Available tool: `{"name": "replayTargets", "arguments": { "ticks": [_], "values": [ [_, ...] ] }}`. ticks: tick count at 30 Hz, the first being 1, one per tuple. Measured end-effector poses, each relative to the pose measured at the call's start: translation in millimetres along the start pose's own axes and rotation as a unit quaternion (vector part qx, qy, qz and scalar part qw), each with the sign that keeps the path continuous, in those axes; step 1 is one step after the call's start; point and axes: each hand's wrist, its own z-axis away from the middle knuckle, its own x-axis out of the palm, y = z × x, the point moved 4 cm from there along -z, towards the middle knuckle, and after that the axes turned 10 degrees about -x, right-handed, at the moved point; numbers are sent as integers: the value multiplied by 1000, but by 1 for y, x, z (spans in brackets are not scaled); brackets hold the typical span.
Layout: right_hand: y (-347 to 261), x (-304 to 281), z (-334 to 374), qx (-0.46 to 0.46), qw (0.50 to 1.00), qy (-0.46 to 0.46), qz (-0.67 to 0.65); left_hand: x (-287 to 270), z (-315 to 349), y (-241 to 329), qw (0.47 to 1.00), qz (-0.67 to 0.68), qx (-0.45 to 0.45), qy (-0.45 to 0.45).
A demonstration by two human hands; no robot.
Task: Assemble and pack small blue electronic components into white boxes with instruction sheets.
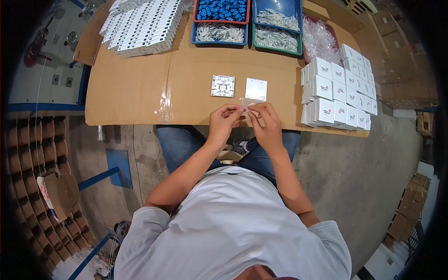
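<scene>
Both my hands meet at the near edge of the cardboard-covered table (140, 100), pinching a small clear plastic bag (252, 101) between them. My left hand (225, 122) grips its left side with thumb and forefinger. On the other side my right hand (265, 125) holds it the same way. Just beyond the fingers lies a square white plate (256, 88), partly covered at its lower edge by the bag. To its left sits a square white frame (223, 86) with a metallic-looking inner part. Whether anything is inside the bag is too small to tell.
White boxed units (144, 28) are stacked at the back left. Trays hold blue parts (221, 10) and small whitish pieces (277, 39). A red bin of clear plastic bags (319, 39) stands behind stacked white boxes (338, 93) at the right. Cardboard dividers (39, 154) stand at the left.
</scene>
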Motion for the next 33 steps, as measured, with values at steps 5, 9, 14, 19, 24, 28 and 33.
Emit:
{"name": "replayTargets", "arguments": {
  "ticks": [5,9,14,19,24,28,33],
  "values": [
    [7,10,-2,10,996,-13,-82,1,1,1,1000,-15,12,-13],
    [11,11,-2,42,993,-37,-107,0,0,1,999,-3,14,-31],
    [32,20,7,128,977,-31,-167,0,-1,0,999,19,10,-44],
    [47,25,14,188,948,5,-258,5,3,8,986,-91,135,-24],
    [31,21,6,209,956,59,-199,17,19,22,952,-191,237,41],
    [24,24,4,156,962,163,-156,30,26,24,912,-233,329,68],
    [23,11,0,72,975,182,-103,27,10,7,985,-25,168,-14]
  ]
}}
